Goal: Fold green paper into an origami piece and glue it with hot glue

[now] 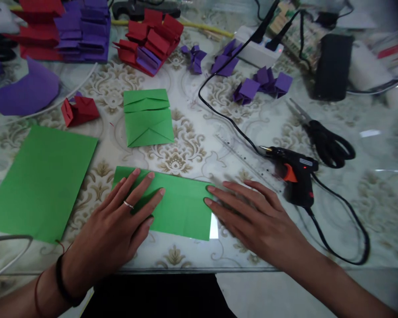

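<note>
A green sheet of paper [185, 203], longer than it is deep, lies flat near the table's front edge. My left hand [126, 216], with a ring on one finger, rests flat over its left part, fingers stretched out. At the sheet's right edge, the fingertips of my right hand [252, 216] touch the paper, its fingers extended and slightly apart. Just beyond lies a folded green paper piece [149, 118] with creased flaps. To the left is a larger green sheet [43, 185], lying flat.
A black glue gun [295, 172] with an orange trigger and looping cable lies right, beside a clear ruler [245, 159] and black-handled scissors [328, 141]. Red and purple folded papers [152, 39], a white power strip [260, 48] and a black phone-like block [333, 66] line the back.
</note>
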Demonstrator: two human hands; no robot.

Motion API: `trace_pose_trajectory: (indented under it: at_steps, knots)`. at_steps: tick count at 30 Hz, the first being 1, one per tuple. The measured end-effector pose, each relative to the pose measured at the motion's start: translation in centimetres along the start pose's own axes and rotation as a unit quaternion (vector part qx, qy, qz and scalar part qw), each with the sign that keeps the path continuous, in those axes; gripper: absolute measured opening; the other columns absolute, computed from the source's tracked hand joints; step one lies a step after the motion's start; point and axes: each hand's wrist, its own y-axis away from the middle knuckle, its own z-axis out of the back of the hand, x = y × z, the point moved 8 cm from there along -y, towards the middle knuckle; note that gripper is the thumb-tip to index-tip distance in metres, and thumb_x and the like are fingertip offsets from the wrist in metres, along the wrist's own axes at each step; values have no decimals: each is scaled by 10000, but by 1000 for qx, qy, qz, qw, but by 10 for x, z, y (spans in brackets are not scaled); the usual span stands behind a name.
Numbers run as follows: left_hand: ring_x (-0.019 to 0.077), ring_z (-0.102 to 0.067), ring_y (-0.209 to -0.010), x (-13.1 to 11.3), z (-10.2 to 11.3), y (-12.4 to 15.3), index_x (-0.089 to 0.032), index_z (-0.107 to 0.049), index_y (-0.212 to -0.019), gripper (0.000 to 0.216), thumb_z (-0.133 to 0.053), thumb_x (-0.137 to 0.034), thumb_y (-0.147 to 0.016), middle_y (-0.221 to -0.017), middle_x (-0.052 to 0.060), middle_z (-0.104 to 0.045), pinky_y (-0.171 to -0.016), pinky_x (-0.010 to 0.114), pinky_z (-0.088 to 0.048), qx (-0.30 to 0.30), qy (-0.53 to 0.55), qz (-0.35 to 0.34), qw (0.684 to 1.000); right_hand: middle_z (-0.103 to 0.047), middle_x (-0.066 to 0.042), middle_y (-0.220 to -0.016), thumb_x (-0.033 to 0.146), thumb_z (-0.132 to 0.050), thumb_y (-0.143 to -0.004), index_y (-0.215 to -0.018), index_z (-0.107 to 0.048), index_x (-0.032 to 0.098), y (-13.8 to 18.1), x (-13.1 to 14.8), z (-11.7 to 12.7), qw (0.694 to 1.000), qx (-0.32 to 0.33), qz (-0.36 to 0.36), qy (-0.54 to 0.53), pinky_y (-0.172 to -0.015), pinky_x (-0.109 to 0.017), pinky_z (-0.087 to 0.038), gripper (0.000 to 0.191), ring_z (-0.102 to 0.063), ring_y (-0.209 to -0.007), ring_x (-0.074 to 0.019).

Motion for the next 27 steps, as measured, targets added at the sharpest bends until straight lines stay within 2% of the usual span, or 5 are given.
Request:
trace_pose_trajectory:
  at_steps: [7, 11, 16, 21, 27]
  knots:
    - [385, -266, -1620, -3, 2, -1, -213, -523, -1556, 543, -557, -186, -1015, -1732, 120, -353, -1300, 608, -334, -5, -5, -2, 1000, -772, -86, -1283, 133, -660, -1005, -1259, -700, 210, -5, -2, 16, 998, -40, -38, 3, -1097, -538, -479, 268, -651, -1205, -324]
    - [400, -261, -1619, -4, 1, -1, -241, -528, -1560, 546, -562, -208, -1015, -1728, 114, -363, -1296, 651, -306, -8, -8, 1, 1000, -738, -90, -1353, 144, -648, -1013, -1252, -706, 230, -7, -1, 17, 999, -35, -31, 1, -1147, -530, -446, 260, -623, -1296, -317]
    - [397, -260, -1620, -4, 2, -1, -249, -534, -1556, 523, -559, -276, -1034, -1716, 125, -384, -1307, 676, -238, -7, -9, 6, 1000, -719, -120, -1372, 144, -606, -1042, -1255, -683, 181, -7, -1, 16, 999, -42, -7, -6, -1142, -562, -427, 230, -586, -1335, -323]
    - [471, -104, -1636, -4, 2, -1, -255, -553, -1546, 549, -607, -296, -1000, -1708, 112, -392, -1285, 708, -262, -5, -6, 17, 1000, -736, -119, -1354, 147, -571, -1061, -1216, -703, 167, -11, 0, 18, 999, -40, 3, -5, -1149, -534, -429, 205, -604, -1328, -309]
    - [552, -142, -1603, -9, 0, -4, -311, -570, -1532, 599, -678, -458, -961, -1707, 144, -361, -1246, 771, -256, 0, -10, 19, 1000, -641, -97, -1521, 82, -517, -1049, -1295, -692, 146, -12, 9, 13, 998, 5, 54, -11, -1204, -574, -417, 309, -564, -1428, -305]
